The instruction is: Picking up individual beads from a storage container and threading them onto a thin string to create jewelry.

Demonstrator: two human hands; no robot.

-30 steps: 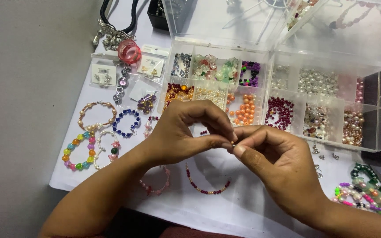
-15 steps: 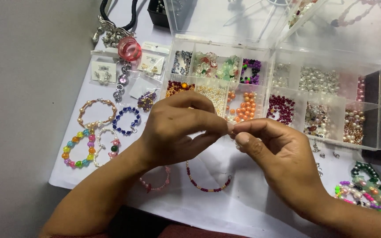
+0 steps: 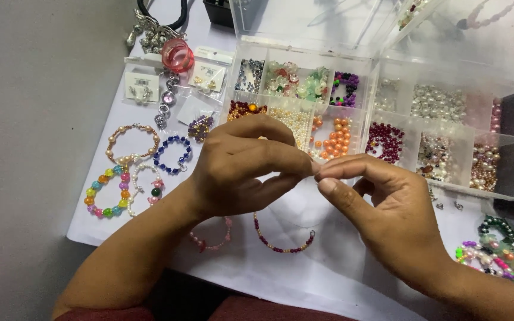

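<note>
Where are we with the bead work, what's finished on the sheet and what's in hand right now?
Done, by the look of it: several closed bracelets on the white sheet, such as the rainbow bracelet and blue bracelet. In hand: the left hand and right hand pinch together at one tiny spot; what they grip is too small to tell. Left: a dark red strand lies open, and the bead box holds loose beads.

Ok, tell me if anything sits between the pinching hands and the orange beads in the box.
Nothing visible does. The left hand and right hand pinch fingertips together just in front of the orange beads, whose open compartment lies uncovered.
</note>
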